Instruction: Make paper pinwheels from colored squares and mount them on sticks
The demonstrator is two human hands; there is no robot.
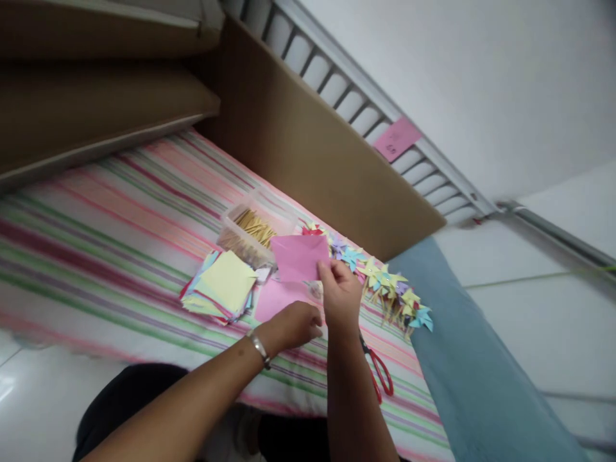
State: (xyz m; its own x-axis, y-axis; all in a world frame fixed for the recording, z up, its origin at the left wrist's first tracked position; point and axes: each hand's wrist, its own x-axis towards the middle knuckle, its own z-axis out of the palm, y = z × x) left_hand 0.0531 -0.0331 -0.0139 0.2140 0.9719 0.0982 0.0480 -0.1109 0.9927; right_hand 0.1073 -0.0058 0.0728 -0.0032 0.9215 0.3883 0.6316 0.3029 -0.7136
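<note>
A square of pink paper [299, 256] is pinched at its right corner by my right hand [342, 292], raised above the cloth. Just below and left, my left hand [292, 324], with a silver bracelet [260, 350] at the wrist, has its fingers curled; anything inside them is hidden. Beneath the hands lies another pink sheet [269, 301]. A stack of coloured paper squares [226, 282], yellow on top, sits left of it. Red-handled scissors [380, 372] lie right of my right forearm, partly covered by it.
A clear plastic box [231, 240] of thin sticks [255, 228] stands behind the paper stack. Several paper pinwheels [385, 279] lie in a row along the right. A brown board [327, 154] edges the striped cloth [158, 256] at the back, below a white radiator [337, 86].
</note>
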